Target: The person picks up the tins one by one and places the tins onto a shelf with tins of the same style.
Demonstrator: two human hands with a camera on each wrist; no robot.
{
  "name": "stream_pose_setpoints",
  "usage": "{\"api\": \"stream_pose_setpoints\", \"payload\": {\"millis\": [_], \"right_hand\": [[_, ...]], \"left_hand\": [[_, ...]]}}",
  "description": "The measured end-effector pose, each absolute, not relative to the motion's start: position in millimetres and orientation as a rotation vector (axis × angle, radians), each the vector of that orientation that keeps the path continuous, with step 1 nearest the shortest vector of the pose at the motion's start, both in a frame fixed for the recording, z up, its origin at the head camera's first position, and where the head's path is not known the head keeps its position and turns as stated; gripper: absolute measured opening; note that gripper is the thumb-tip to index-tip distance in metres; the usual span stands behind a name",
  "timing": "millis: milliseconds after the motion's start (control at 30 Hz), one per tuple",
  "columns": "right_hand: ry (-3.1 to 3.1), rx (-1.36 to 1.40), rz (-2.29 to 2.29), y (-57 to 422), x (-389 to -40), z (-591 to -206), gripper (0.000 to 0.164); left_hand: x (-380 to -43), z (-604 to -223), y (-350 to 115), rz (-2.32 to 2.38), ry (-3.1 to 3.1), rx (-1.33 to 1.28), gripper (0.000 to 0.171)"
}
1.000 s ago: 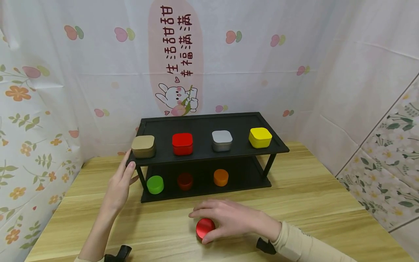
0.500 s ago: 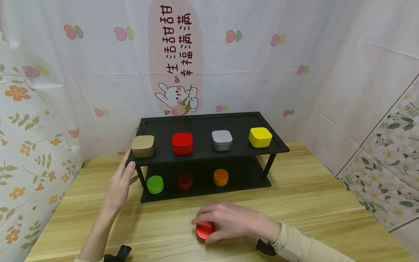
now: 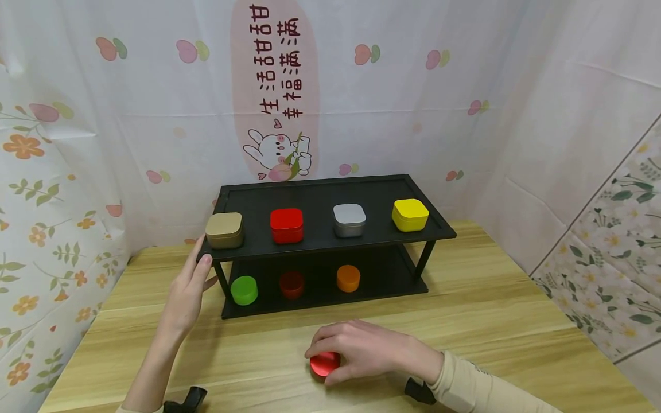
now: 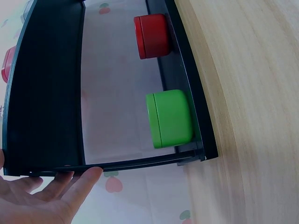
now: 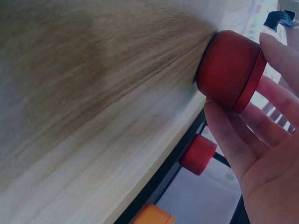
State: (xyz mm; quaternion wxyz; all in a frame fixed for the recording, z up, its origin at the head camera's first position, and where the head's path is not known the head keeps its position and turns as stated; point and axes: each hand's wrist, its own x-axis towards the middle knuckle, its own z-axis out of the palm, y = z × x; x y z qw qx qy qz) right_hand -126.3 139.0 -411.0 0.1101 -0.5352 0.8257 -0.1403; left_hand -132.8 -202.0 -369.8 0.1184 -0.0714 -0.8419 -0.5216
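My right hand [image 3: 364,349] reaches over a round red tin [image 3: 325,365] on the wooden table, thumb on one side and fingers on the other. In the right wrist view the lidded tin [image 5: 229,70] stands between thumb and fingertips, its base at the tabletop. My left hand [image 3: 185,298] holds the left end of a black two-tier shelf [image 3: 320,192] by its upper board. The left wrist view has those fingers [image 4: 86,184] at the board's end edge. On the lower tier sit round tins: green [image 3: 244,291], dark red [image 3: 292,285] and orange [image 3: 348,279].
Along the upper tier stand square tins: gold [image 3: 225,230], red [image 3: 286,226], silver [image 3: 349,220] and yellow [image 3: 410,215]. A printed curtain [image 3: 423,92] hangs behind and at both sides. Black wrist mounts [image 3: 419,391] are strapped below both hands.
The right hand's fingers have drawn in around the round red tin, which stays in place. The left hand keeps its place on the shelf. The head view has shifted slightly.
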Motion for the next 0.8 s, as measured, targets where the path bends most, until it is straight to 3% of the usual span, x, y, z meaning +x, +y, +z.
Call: {"api": "stream_pose_setpoints", "payload": {"millis": [433,800], "right_hand": [[2.495,-1.554,-0.429,153.3,-125.3,-409.2,0.039],[2.576,-1.38,-0.494,179.7,-130.1,-401.6,0.041]], "left_hand": [[-135.1,-370.2,-203.2,-1.541,-2.475,-0.186,0.058],[-133.3,-369.3,-202.7,-1.523,-2.486,-0.192,0.058]]}}
